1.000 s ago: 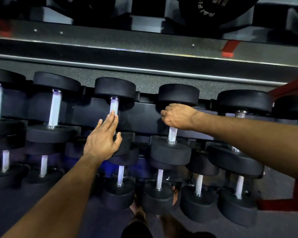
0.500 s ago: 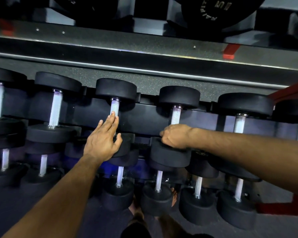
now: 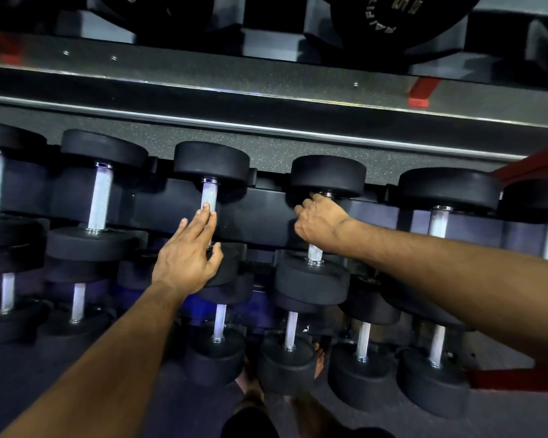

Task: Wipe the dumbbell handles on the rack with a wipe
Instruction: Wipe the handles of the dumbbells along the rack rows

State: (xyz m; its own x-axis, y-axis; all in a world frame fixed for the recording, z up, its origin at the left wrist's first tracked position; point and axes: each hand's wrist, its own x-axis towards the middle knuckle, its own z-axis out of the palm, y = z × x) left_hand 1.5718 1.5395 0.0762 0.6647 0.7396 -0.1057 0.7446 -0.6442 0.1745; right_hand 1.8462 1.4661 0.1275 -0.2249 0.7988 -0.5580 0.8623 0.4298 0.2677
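1. The right hand [image 3: 321, 221] is curled round the upper end of a handle [image 3: 315, 251] on the rack's [image 3: 266, 213] top row, just under the far head of that dumbbell [image 3: 328, 176]. Only the lower stub of knurled steel shows below the fist.
2. No wipe is visible; if one is there, it is hidden inside the right fist. I cannot tell.
3. The left hand [image 3: 187, 252] lies flat, fingers straight and together, on the neighbouring dumbbell: fingertips on its handle [image 3: 208, 197], palm and thumb against the near head [image 3: 231, 263]. It holds nothing and looks like a brace.
4. Key relation: the gripped handle's long axis runs away from the person, near head low, far head high. The uncovered part lies toward the person from the right hand, so the stroke should probably run back down along that axis.
5. The right hand is plainly the working one; the left sits one dumbbell over.
6. More dumbbells stand in a row on either side, handles parallel, with a lower row beneath nearer the floor [image 3: 503, 415].
7. Behind the rack a speckled ledge [image 3: 266, 99] carries plates. The room is dim. Red frame parts show at right.
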